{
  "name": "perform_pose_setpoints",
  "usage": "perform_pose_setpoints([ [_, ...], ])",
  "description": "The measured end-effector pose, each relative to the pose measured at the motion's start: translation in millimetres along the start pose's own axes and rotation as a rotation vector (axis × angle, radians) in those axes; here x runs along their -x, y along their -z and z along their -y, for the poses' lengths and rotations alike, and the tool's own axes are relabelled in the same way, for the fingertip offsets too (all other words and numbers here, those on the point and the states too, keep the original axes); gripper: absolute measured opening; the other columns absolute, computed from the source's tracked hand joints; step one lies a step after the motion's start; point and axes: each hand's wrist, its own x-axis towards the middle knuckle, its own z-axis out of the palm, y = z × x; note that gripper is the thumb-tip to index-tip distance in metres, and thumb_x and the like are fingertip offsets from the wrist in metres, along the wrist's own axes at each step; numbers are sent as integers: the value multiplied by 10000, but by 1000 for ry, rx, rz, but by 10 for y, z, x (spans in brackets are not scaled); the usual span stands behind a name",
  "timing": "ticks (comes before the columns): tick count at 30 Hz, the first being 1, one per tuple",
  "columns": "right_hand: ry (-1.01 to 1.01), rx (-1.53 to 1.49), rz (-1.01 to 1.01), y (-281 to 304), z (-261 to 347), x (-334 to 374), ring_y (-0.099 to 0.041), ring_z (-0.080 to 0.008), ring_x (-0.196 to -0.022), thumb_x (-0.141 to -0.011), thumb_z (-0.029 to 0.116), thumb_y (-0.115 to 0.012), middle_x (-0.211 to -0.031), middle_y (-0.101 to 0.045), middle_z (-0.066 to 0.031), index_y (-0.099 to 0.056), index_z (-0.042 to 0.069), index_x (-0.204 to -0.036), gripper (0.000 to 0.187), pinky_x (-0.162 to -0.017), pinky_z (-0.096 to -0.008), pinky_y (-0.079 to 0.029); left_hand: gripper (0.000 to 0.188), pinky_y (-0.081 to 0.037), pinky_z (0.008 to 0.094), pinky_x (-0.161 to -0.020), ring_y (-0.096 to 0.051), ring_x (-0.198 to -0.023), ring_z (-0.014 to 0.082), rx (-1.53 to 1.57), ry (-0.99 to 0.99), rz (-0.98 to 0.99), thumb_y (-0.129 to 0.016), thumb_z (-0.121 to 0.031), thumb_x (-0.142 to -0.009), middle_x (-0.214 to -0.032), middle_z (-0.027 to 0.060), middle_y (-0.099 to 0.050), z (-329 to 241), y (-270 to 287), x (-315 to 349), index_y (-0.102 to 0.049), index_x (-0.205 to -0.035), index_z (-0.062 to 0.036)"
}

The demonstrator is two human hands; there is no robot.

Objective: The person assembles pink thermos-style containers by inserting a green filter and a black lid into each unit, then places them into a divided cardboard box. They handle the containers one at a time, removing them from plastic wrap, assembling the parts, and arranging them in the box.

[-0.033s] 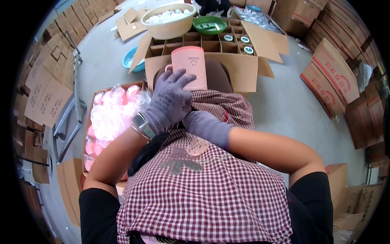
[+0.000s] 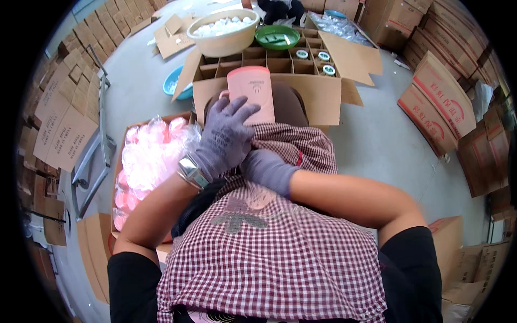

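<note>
The left hand is apparently steadying the pink jug over the lap, fingers lying apart; the right hand is hiding its fingers, state untellable. Lifting would likely be needing a fuller grip.

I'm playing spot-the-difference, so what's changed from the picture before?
Only a little! The left hand eased slightly toward the body, and the right forearm slid slightly left. Nothing was visibly taken hold of or let go. The left hand still lies over the pink mug, the right hand is still tucked close by, and the divided carton stayed put.
</note>
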Motion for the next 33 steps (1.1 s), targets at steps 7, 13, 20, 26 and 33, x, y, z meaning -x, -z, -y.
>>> perform_pose_setpoints([
  [7,-139,-28,204,170,99,-83,-622,-262,-1198,-956,221,-502,-1291,-658,-122,-671,160,-1267,359,-943,-443,-518,96,-378,542,-1099,-540,-1263,359,6,78,-13,-725,-147,-604,-1292,95,-632,-94,29,94,-668,-656,-90],
  [13,-73,-211,190,629,24,173,-608,-269,-1202,-950,237,-504,-1311,-638,-124,-653,135,-1274,371,-1017,-399,-472,89,-414,501,-1067,-555,-1252,350,58,126,-11,-729,-155,-664,-1291,113,-635,-129,-49,218,-689,-711,-91],
  [20,-166,-180,-20,361,-149,435,-704,-312,-994,-931,174,-562,-1124,-723,-153,-755,98,-1071,250,-846,-416,-567,143,-495,448,-936,-645,-1047,338,133,245,-103,-774,-174,-745,-1146,136,-687,273,-15,274,-680,-750,-67],
  [26,-367,-74,323,121,-278,326,-715,-291,-1014,-926,184,-577,-1175,-727,-114,-753,125,-1139,283,-809,-453,-579,176,-528,410,-893,-667,-1000,321,308,356,190,-775,-202,-786,-1123,139,-685,277,-27,542,-735,-890,-66],
  [33,-208,-75,37,-170,-445,372,-719,-262,-1017,-946,191,-553,-1195,-728,-84,-762,171,-1135,283,-791,-444,-580,315,-522,431,-872,-661,-994,340,512,509,553,-714,-286,-853,-1097,187,-663,168,-230,622,-695,-1074,-61],
])
